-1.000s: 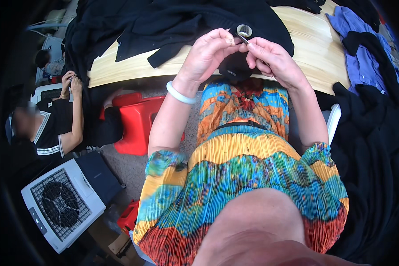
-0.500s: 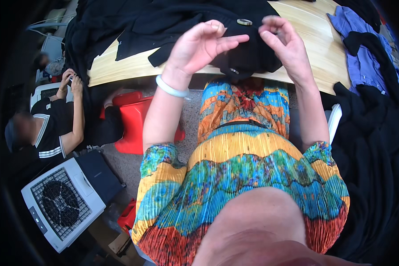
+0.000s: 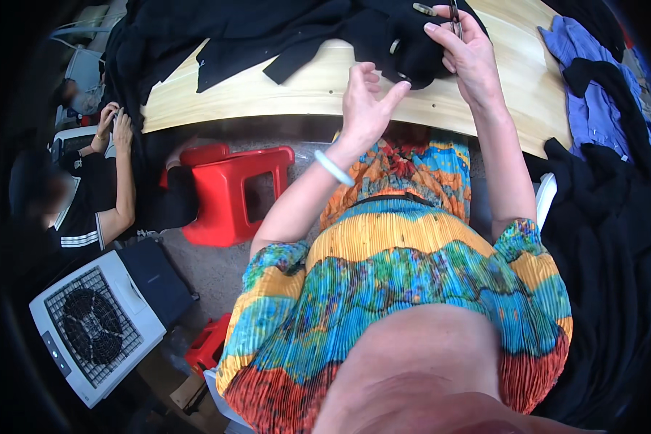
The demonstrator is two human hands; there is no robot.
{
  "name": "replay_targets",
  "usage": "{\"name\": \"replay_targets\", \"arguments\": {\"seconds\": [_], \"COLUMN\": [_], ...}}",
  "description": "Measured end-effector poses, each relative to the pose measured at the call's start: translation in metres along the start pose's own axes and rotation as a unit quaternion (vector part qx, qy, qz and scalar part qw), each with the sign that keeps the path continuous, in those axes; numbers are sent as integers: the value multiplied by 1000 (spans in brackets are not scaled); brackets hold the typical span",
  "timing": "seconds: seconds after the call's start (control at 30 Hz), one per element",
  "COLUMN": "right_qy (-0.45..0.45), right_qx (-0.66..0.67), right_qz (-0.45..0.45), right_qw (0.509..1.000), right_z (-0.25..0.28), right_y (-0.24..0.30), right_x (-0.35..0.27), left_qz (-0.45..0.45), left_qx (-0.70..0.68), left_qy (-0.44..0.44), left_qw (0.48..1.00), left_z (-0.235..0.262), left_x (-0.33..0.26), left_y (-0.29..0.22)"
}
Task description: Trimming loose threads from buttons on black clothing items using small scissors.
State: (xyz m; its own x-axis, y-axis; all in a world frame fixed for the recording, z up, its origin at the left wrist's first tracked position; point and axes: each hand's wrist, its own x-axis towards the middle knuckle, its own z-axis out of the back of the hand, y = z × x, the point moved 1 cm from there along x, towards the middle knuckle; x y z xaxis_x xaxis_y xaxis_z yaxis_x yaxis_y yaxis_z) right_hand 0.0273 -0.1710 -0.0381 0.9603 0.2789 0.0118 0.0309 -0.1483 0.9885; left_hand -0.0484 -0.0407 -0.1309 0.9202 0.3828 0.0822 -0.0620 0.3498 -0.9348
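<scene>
A black garment (image 3: 405,43) with oval metal buttons (image 3: 423,9) lies on the wooden table (image 3: 304,90). My right hand (image 3: 470,58) rests on it at the far side, fingers closed on a thin dark metal tool (image 3: 455,14) that points away from me. My left hand (image 3: 365,105) hovers over the table's near edge. It holds nothing, its fingers are spread, and its forefinger reaches toward the garment's hem. A pale bangle (image 3: 334,167) circles my left wrist.
More black cloth (image 3: 217,36) covers the table's left end. A blue garment (image 3: 593,94) and a black heap (image 3: 615,217) lie at the right. Below the table stands a red plastic stool (image 3: 231,188). Another person (image 3: 87,195) sits at the left, handling black cloth. A white box fan (image 3: 87,333) stands on the floor.
Both hands were pinched together at a button on the garment. My left hand has let go, opened and dropped back to the table edge. My right hand has moved farther away with the tool.
</scene>
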Motion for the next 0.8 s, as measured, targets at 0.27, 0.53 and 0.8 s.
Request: {"name": "replay_targets", "arguments": {"seconds": [0.27,0.53,0.8], "right_qy": [-19,-82,-91], "right_qx": [37,80,101], "right_qz": [44,74,58], "right_qw": [998,991,989], "right_z": [4,43,3], "right_y": [-4,38,64], "right_x": [-5,-27,-35], "left_qz": [-72,13,121], "left_qx": [-113,-400,-376], "left_qy": [30,301,302], "left_qw": [991,866,868], "left_z": [-29,77,81], "left_x": [46,26,32], "left_y": [20,-65,-39]}}
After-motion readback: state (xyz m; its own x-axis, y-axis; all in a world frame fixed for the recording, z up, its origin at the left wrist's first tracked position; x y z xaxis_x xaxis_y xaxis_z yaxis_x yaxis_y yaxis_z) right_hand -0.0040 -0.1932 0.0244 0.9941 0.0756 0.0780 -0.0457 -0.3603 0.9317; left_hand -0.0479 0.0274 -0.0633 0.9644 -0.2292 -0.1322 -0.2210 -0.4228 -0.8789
